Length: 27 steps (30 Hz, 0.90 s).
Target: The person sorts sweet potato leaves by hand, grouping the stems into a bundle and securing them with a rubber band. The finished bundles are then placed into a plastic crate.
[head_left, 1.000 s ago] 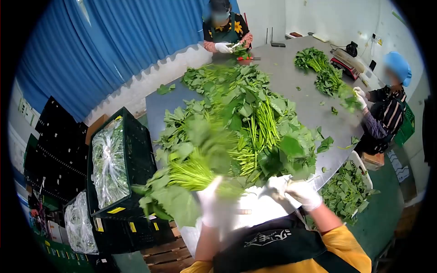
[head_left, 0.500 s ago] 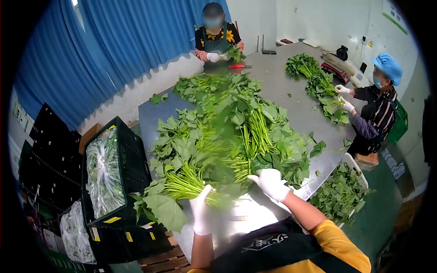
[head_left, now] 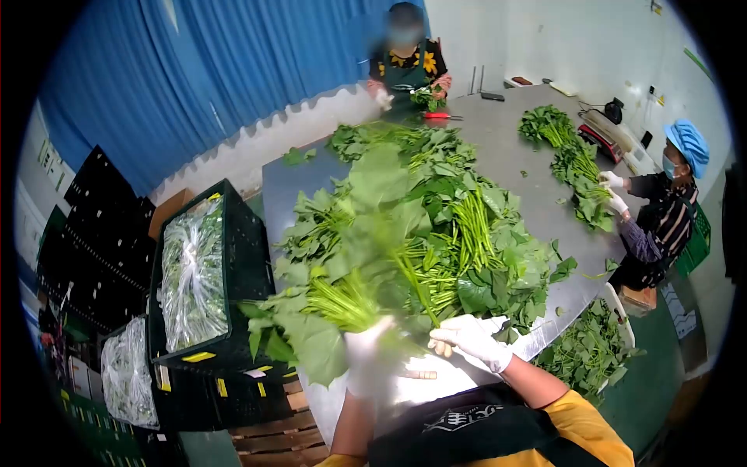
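Head view | your left hand (head_left: 368, 354) fingers clenched around a leafy bunch (head_left: 342, 300) at the surface (head_left: 513, 148) edge | right hand (head_left: 471, 339) pinches one stem (head_left: 412, 284) | risk: loose stems slipping off the edge.

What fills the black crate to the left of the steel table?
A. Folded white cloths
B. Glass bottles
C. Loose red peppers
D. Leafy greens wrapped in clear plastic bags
D: the black crate beside the table holds leafy greens in shiny clear plastic bags, with a second bagged lot in the crate below it.
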Available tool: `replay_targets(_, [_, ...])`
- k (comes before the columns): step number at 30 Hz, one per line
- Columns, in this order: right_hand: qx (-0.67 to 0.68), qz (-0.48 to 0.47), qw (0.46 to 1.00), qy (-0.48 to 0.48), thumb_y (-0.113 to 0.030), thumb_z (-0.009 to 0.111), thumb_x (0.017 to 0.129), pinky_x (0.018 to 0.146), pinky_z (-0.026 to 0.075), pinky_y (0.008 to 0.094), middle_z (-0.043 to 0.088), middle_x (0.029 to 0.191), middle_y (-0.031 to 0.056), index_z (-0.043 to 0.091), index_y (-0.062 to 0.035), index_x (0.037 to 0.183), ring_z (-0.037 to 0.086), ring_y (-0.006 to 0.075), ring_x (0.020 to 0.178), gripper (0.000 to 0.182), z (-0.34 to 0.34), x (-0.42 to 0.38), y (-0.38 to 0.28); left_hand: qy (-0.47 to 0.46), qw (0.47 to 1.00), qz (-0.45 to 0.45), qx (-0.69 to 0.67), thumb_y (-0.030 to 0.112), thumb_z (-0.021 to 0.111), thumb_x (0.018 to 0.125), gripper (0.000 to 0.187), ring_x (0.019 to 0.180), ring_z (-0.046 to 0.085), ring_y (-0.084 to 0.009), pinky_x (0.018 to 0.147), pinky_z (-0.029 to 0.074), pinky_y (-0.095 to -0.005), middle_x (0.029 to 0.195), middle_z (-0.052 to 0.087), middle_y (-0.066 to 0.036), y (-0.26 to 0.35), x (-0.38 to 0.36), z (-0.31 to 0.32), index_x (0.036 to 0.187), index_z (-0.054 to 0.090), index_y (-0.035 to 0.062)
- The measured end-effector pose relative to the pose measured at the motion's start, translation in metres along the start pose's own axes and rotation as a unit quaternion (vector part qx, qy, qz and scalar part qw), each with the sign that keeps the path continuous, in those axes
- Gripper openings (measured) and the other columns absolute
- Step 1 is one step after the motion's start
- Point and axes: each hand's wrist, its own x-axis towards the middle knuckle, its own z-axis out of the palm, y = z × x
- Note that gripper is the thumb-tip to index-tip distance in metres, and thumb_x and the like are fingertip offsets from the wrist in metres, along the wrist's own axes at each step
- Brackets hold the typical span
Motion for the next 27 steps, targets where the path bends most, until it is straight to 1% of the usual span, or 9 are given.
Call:
replay_targets(3, [-0.095,-0.007,0.995,0.016,-0.021,0.06,0.086,0.056,0.047,0.025,0.064,0.064,0.0065,0.069,-0.0024,0.076,0.059,0.0129,0.055,0.023,0.005,-0.001,0.023,0.014,0.994,-0.078,0.075,-0.002,0.062,0.08,0.008,0.063,0.057,-0.0108,0.056,0.045,-0.0246,0.076,0.06,-0.003,-0.012,0.002,-0.006,0.088,0.06,0.001])
replay_targets(6, [-0.249,-0.103,0.961,0.061,-0.031,0.059,0.086,0.055,0.048,0.0316,0.063,0.063,0.008,0.068,-0.0074,0.072,0.06,0.0224,0.055,0.028,0.004,-0.003,0.038,-0.06,0.997,-0.041,0.012,-0.003,0.063,0.077,0.016,0.074,0.059,-0.0152,0.067,0.047,-0.0276,0.084,0.062,-0.006,-0.064,0.018,-0.04,0.093,0.062,-0.0005])
replay_targets(8, [-0.439,-0.176,0.877,0.088,-0.03,0.063,0.086,0.053,0.047,0.0307,0.061,0.059,0.0092,0.069,-0.0076,0.076,0.058,0.0219,0.052,0.025,0.004,-0.01,0.028,-0.145,0.973,0.063,0.166,-0.004,0.065,0.074,0.022,0.085,0.06,-0.0197,0.077,0.047,-0.0304,0.093,0.063,-0.009,-0.095,0.021,-0.065,0.096,0.065,-0.0004])
replay_targets(12, [-0.434,-0.087,0.895,0.064,-0.035,0.063,0.084,0.058,0.049,0.0347,0.063,0.064,0.0106,0.071,-0.0117,0.081,0.061,0.0274,0.058,0.025,0.006,-0.017,0.016,-0.09,0.986,0.015,0.136,-0.002,0.067,0.071,0.024,0.09,0.06,-0.0212,0.083,0.046,-0.0302,0.098,0.063,-0.013,-0.062,0.003,-0.037,0.095,0.068,0.0007])
replay_targets(17, [-0.459,-0.159,0.872,0.069,-0.033,0.062,0.083,0.059,0.05,0.0345,0.065,0.069,0.0111,0.072,-0.0115,0.086,0.062,0.0285,0.061,0.024,0.003,-0.016,0.03,-0.033,0.996,-0.07,0.047,0.008,0.069,0.079,0.018,0.086,0.059,-0.0148,0.08,0.046,-0.027,0.094,0.065,-0.008,-0.031,-0.011,-0.001,0.094,0.068,-0.0018])
replay_targets(21, [-0.468,-0.157,0.869,0.048,-0.029,0.062,0.085,0.056,0.049,0.0321,0.065,0.066,0.0099,0.071,-0.0076,0.086,0.062,0.0245,0.056,0.023,0.001,-0.016,0.035,-0.035,0.982,-0.073,0.173,0.014,0.069,0.082,0.019,0.078,0.058,-0.0117,0.077,0.046,-0.026,0.09,0.065,-0.005,-0.042,-0.008,-0.009,0.093,0.068,-0.0012])
replay_targets(23, [-0.341,-0.093,0.935,0.044,-0.025,0.062,0.086,0.055,0.048,0.0297,0.065,0.064,0.0078,0.071,-0.0056,0.084,0.061,0.0197,0.055,0.022,-0.007,-0.022,0.04,-0.042,0.977,-0.084,0.191,0.014,0.069,0.081,0.019,0.076,0.058,-0.0117,0.075,0.046,-0.0259,0.089,0.066,-0.005,-0.05,-0.006,-0.013,0.093,0.067,-0.0004])
replay_targets(25, [-0.168,0.006,0.985,0.022,-0.017,0.062,0.088,0.055,0.046,0.0234,0.062,0.062,0.0031,0.069,0.0001,0.08,0.057,0.0088,0.055,0.02,-0.027,-0.035,0.035,-0.045,0.984,0.094,0.145,0.009,0.066,0.082,0.015,0.06,0.057,-0.0116,0.052,0.046,-0.0237,0.078,0.063,-0.005,-0.034,-0.007,0.004,0.093,0.062,-0.0009])
replay_targets(27, [-0.008,-0.007,0.997,0.074,-0.012,0.058,0.087,0.055,0.046,0.0235,0.063,0.064,0.0061,0.066,0.003,0.075,0.058,0.0106,0.056,0.021,-0.055,-0.064,0.032,0.026,0.992,-0.095,0.084,0.01,0.068,0.081,0.016,0.071,0.057,-0.0128,0.069,0.047,-0.0266,0.081,0.062,-0.005,0.021,-0.03,0.034,0.092,0.062,0.0004])
